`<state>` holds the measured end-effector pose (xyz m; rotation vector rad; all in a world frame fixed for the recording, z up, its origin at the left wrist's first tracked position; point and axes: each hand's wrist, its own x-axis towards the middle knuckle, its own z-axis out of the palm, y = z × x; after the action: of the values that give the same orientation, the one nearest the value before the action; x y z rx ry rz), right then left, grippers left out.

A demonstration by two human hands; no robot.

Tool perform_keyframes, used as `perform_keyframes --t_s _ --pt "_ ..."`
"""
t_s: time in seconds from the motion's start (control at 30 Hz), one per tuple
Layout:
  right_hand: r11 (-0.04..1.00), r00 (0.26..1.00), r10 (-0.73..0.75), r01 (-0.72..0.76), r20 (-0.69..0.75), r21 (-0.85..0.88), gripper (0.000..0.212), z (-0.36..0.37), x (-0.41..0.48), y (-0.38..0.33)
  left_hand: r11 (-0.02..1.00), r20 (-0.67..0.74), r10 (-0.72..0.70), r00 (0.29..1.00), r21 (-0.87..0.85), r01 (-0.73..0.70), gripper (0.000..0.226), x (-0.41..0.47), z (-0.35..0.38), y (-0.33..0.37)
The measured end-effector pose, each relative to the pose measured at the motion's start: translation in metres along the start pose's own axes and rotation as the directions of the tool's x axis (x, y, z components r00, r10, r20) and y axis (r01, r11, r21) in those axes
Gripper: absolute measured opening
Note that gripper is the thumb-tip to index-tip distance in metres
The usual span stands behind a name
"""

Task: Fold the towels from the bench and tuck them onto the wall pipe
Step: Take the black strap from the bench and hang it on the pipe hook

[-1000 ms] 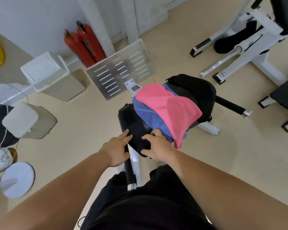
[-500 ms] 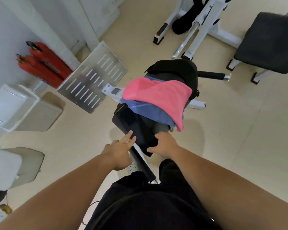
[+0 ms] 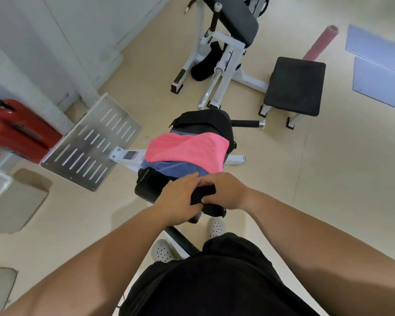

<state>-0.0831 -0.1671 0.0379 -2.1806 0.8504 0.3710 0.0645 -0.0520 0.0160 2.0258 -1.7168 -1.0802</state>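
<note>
Both sets of fingers (image 3: pixel 205 198) clenched on black towel (image 3: pixel 202 195); left hand (image 3: pixel 179 199) and right hand (image 3: pixel 228 190) meet over it at near end of surface (image 3: pixel 146 190). Just beyond: blue towel (image 3: pixel 169 166), pink towel (image 3: pixel 187 151) draped on top. Metal footplate (image 3: pixel 91 142) and red extinguishers (image 3: pixel 16 131) left, by wall.

Both my arms reach forward; my left hand (image 3: pixel 180 199) and right hand (image 3: pixel 226 192) meet, fingers curled in a grip.
</note>
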Motion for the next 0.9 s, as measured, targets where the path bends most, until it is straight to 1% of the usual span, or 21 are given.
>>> perform_keyframes --t_s 0.07,0.1,0.2,0.27,0.37,0.47,0.53,0.67,0.77,0.83,0.9 --pt "0.999 0.999 -0.040 0.041 -0.036 0.019 0.027 -0.014 0.003 -0.003 0.997 -0.004 -0.011 1.000 -0.078 0.010 0.054 0.013 -0.006 0.006" --pt "0.998 0.997 -0.052 0.054 -0.058 0.023 0.024 -0.022 0.005 -0.002 0.997 0.001 -0.030 1.000 -0.065 0.030 0.045 0.020 -0.008 0.007" --pt "0.995 0.996 -0.024 0.031 -0.086 0.090 0.023 -0.043 0.018 0.017 0.997 0.024 -0.078 0.997 0.027 0.077 0.007 0.044 -0.014 0.005" --pt "0.991 0.994 0.042 -0.028 -0.097 0.132 0.028 -0.058 0.033 0.037 0.989 -0.007 -0.144 0.990 0.040 0.144 0.013 0.056 -0.016 0.002" --pt "0.962 0.975 0.168 -0.130 -0.144 0.242 0.031 -0.079 0.069 0.075 0.970 -0.081 -0.243 0.967 -0.040 0.240 0.011 0.079 -0.016 -0.003" --pt "0.899 0.939 0.298 -0.216 -0.170 0.381 0.042 -0.092 0.111 0.109 0.949 -0.080 -0.314 0.946 -0.071 0.308 0.018 0.108 -0.017 -0.002" --pt "0.873 0.930 0.324 -0.223 -0.174 0.434 0.053 -0.098 0.140 0.129 0.930 -0.079 -0.365 0.928 -0.081 0.359 0.021 0.126 -0.019 0.000" --pt "0.884 0.919 0.353 -0.267 -0.175 0.383 0.066 -0.106 0.187 0.164 0.875 -0.070 -0.483 0.873 -0.071 0.479 0.033 0.145 -0.018 0.003" --pt "0.906 0.930 0.336 -0.277 -0.148 0.320 0.071 -0.104 0.203 0.176 0.823 -0.090 -0.568 0.818 -0.053 0.565 0.029 0.147 -0.012 0.004" --pt "0.917 0.926 0.336 -0.280 -0.173 0.286 0.074 -0.103 0.208 0.180 0.793 -0.107 -0.608 0.787 -0.027 0.609 0.030 0.148 -0.008 0.004" --pt "0.919 0.915 0.353 -0.299 -0.194 0.258 0.081 -0.102 0.212 0.186 0.778 -0.121 -0.625 0.771 -0.014 0.628 0.029 0.150 -0.005 0.003"
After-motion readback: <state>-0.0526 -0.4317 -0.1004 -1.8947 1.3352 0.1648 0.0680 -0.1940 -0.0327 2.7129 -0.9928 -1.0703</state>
